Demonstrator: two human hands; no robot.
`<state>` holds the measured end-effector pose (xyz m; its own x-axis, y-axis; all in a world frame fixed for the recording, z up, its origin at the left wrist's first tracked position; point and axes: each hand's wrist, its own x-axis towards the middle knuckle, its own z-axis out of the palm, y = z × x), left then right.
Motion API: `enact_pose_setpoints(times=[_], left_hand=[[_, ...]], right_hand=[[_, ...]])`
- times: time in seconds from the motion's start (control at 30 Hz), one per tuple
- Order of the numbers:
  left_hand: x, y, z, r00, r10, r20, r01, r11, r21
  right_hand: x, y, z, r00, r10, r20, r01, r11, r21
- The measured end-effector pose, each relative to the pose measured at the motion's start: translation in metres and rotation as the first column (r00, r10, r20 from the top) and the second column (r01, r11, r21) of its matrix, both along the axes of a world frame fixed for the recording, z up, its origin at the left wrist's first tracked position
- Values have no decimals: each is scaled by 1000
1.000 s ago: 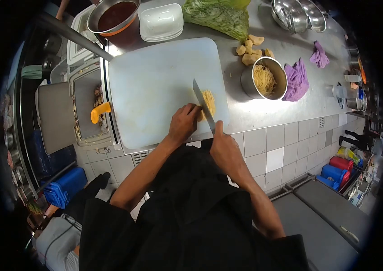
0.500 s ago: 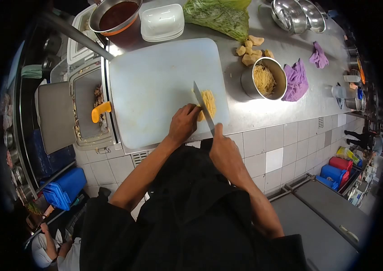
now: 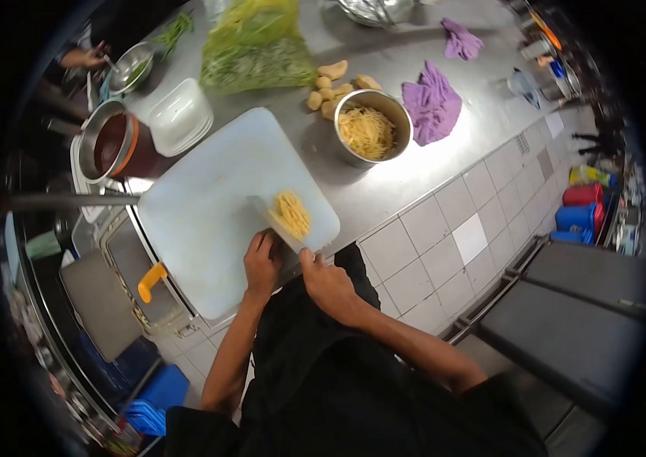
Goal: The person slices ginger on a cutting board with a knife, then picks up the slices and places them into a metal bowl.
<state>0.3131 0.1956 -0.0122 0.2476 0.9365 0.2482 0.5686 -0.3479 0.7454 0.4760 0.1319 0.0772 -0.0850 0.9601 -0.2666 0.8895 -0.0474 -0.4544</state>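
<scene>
View swung; knife (image 3: 282, 229) lies slantwise, tip toward far edge of board (image 3: 205, 209).
Right hand (image 3: 329, 288) clenched on knife; left hand (image 3: 263, 266) curled, can't tell if pinching.

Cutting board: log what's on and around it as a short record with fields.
right hand: holding knife
left hand: beside the blade; anything under it hidden
cutting board: yellow strips next to the blade
pot: on counter, holds more strips
near pot: pale chunks, purple cloth
</scene>
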Motion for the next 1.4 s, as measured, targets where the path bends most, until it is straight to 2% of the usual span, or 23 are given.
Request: enact_pose_setpoints(times=[0.13, 0.2, 0.27, 0.33, 0.4, 0.43, 0.53, 0.6, 0.7, 0.9, 1.03, 1.1, 1.13, 1.23, 1.4], left_hand=[[4, -1, 0, 1000, 15, -26, -15, 1000, -3], [8, 1, 1, 994, 57, -94, -46, 993, 110], [9, 1, 2, 994, 51, -102, -39, 993, 113], [9, 1, 4, 992, 72, -107, -60, 992, 114], [9, 2, 4, 996, 15, -85, -7, 996, 94], [7, 2, 5, 995, 39, -89, -30, 995, 98], [7, 1, 5, 987, 32, -157, -16, 995, 100], [8, 0, 5, 987, 24, -159, -5, 993, 115], [7, 0, 1, 986, 35, -165, -11, 989, 145], [7, 1, 3, 990, 14, -139, 3, 993, 118], [4, 0, 5, 987, 12, -160, 4, 995, 101], [3, 0, 5, 985, -4, -170, 24, 993, 115], [3, 5, 5, 986, 3, -168, 18, 992, 125], [4, 5, 4, 983, -5, -184, 35, 987, 159], [6, 2, 0, 991, -18, -133, 35, 992, 120]], right_hand=[[0, -3, 0, 999, 29, -32, -29, 1000, 1], [6, -2, -4, 997, 36, -62, -35, 999, 22], [18, 2, -12, 992, 31, -126, -25, 998, 49], [34, 10, -11, 987, 77, -142, -78, 997, -2], [38, 14, -11, 968, 23, -251, -27, 1000, -12], [35, 13, -6, 966, 47, -255, -51, 999, -8], [23, 8, 36, 982, 76, -173, -95, 990, -103], [17, 0, 50, 988, 17, -155, -47, 981, -190], [9, -12, 57, 998, 27, -57, -41, 962, -272], [5, -13, 68, 998, 53, 25, -42, 939, -342], [6, -7, 34, 999, 44, -9, -44, 963, -267], [1, 5, 15, 990, 14, -143, -28, 995, -92], [2, 15, 13, 990, 22, -140, -33, 996, -82], [1, 23, 33, 991, 9, -133, -25, 992, -122], [2, 1, 73, 998, 35, -61, -49, 968, -245]])
